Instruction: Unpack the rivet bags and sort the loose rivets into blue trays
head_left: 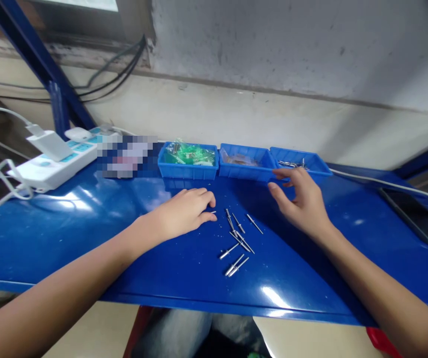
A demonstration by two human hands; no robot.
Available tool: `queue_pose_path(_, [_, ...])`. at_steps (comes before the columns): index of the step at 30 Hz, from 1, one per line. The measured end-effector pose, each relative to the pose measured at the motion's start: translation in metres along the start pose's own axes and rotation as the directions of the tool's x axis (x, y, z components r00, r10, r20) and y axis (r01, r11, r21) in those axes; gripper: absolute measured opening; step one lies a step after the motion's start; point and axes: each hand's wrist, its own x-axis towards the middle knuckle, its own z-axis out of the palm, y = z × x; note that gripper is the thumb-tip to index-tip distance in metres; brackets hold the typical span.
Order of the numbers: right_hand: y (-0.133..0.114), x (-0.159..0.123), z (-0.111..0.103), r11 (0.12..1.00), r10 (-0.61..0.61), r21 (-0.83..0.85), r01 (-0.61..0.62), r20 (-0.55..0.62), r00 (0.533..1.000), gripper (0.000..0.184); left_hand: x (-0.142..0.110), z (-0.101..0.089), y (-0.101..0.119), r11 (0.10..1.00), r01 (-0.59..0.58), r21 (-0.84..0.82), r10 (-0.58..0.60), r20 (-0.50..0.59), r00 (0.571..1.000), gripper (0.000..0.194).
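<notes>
Several silver blind rivets (241, 240) lie loosely scattered on the blue tabletop between my hands. Just left of them, my left hand (186, 211) has its fingers curled toward the thumb. A thin metal tip pokes out there, seemingly of a rivet (214, 213) mostly hidden by the fingers. My right hand (301, 199) hovers in front of the right blue bin (320, 166), thumb and fingers apart, with nothing visible in it. More rivets (292, 164) lie inside that bin, partly covered by the hand.
A blue bin (187, 171) with green pieces in clear plastic and a middle bin (246, 171) with a clear bag line the back. A white power strip (64, 161) with cables stands left. A dark phone (419, 216) lies right. The table's front edge (199, 298) is close.
</notes>
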Motion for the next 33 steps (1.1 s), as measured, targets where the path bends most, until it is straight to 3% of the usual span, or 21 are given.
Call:
queue_pose_path(6, [-0.022,-0.007,0.006,0.986,-0.157,0.076,0.148,0.135,0.978,0.025,0.0,-0.001,-0.001,0.997,-0.061,0.046,0.065,-0.088,0.994,0.012])
queue_pose_path(10, [-0.034,-0.009,0.003,0.968,-0.236,0.13,0.215,0.174,0.956,0.027,-0.001,0.001,0.013,0.964,-0.138,-0.229,0.08,-0.245,0.966,0.01])
queue_pose_path(13, [-0.044,-0.011,-0.001,0.959,-0.255,0.182,0.219,0.205,0.945,0.028,-0.002,0.001,0.022,0.84,-0.139,-0.525,-0.043,-0.319,0.947,0.016])
queue_pose_path(16, [-0.054,-0.014,-0.002,0.958,-0.232,0.225,0.177,0.247,0.941,0.031,-0.001,0.0,0.023,0.635,-0.134,-0.761,-0.153,-0.294,0.944,0.016])
queue_pose_path(19, [-0.062,-0.016,0.001,0.958,-0.224,0.235,0.165,0.252,0.942,0.033,0.002,0.001,0.021,0.411,-0.133,-0.902,-0.23,-0.243,0.942,0.012])
queue_pose_path(21, [-0.064,-0.017,0.003,0.956,-0.233,0.226,0.184,0.21,0.95,0.028,0.003,0.002,0.023,0.342,-0.134,-0.93,-0.251,-0.228,0.941,0.013])
queue_pose_path(25, [-0.062,-0.019,0.005,0.94,-0.289,0.225,0.256,0.127,0.949,0.012,0.003,0.004,0.029,0.349,-0.119,-0.93,-0.217,-0.204,0.955,0.014])
queue_pose_path(33, [-0.061,-0.022,0.003,0.904,-0.424,0.088,0.419,0.047,0.904,0.013,0.001,0.005,0.032,0.454,-0.091,-0.886,-0.196,-0.199,0.96,0.013])
